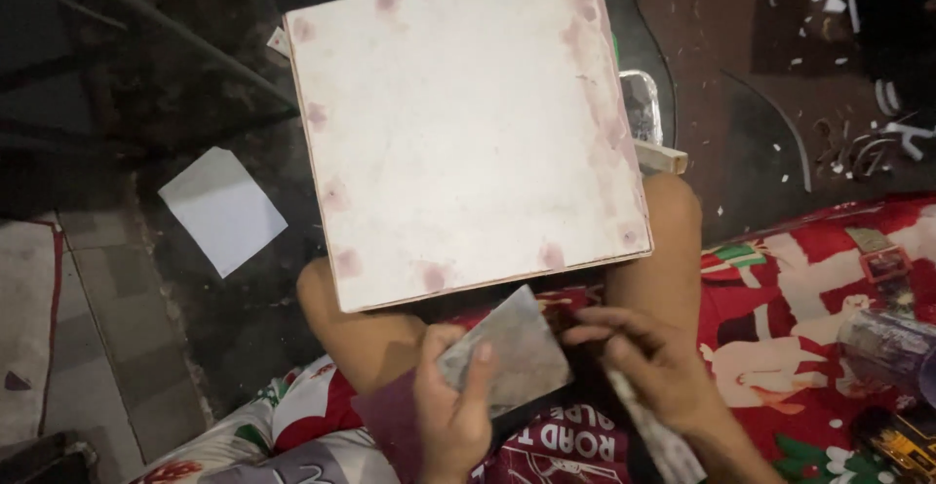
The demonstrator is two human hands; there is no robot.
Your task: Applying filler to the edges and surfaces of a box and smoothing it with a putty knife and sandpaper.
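A large square white board point(468, 123) with pinkish stains along its edges rests across my knees. Just below its near edge, my left hand point(450, 401) grips a grey, worn sheet of sandpaper point(517, 352), thumb pressed on its face. My right hand point(648, 357) is at the sheet's right edge, fingers curled and touching or pinching it. Whether the right hand truly holds the sheet is hard to tell.
A white paper sheet point(222, 209) lies on the dark floor to the left. A red patterned blanket point(809, 299) covers the seat at right, with a yellow-black tool point(902, 435) on it. A wooden block point(661, 157) and foil tray point(643, 104) sit behind the board; wood shavings point(868, 148) are scattered far right.
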